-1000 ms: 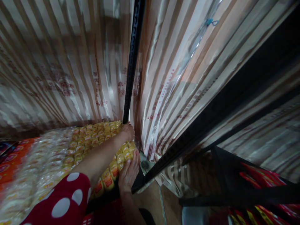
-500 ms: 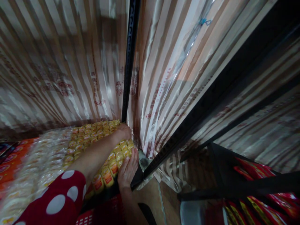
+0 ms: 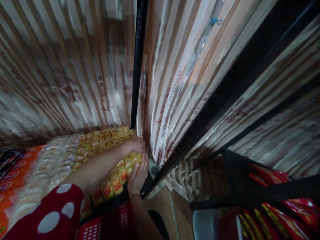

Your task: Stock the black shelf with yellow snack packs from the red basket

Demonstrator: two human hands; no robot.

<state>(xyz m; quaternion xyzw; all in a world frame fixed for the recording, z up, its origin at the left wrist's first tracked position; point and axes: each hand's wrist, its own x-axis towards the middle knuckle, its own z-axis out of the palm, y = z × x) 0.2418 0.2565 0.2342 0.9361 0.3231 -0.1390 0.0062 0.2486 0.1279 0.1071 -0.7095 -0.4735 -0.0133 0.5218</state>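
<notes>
Rows of small yellow wrapped snack packs (image 3: 116, 184) stand packed together on a shelf, with red and orange labels on the front ones. My left hand (image 3: 137, 145) reaches across them to the far right corner; its fingers curl downward and their tips are hidden, so what they hold does not show. Close below it, my right hand (image 3: 138, 175) lies along the right end of the yellow packs, fingers stretched out and touching them. Clear-wrapped pale snack packs (image 3: 53, 166) fill the rows to the left.
Striped plastic sheeting (image 3: 100, 66) hangs behind the shelf. A black upright post (image 3: 138, 66) and a slanting black beam (image 3: 200, 133) frame the corner. Below my arms is a red basket (image 3: 92, 230). Red packages (image 3: 275, 180) lie on a lower right shelf, above a tiled floor (image 3: 162, 206).
My left hand has shifted slightly right and down, closer to my right hand. The right hand stays against the end of the yellow packs. The view has moved a little.
</notes>
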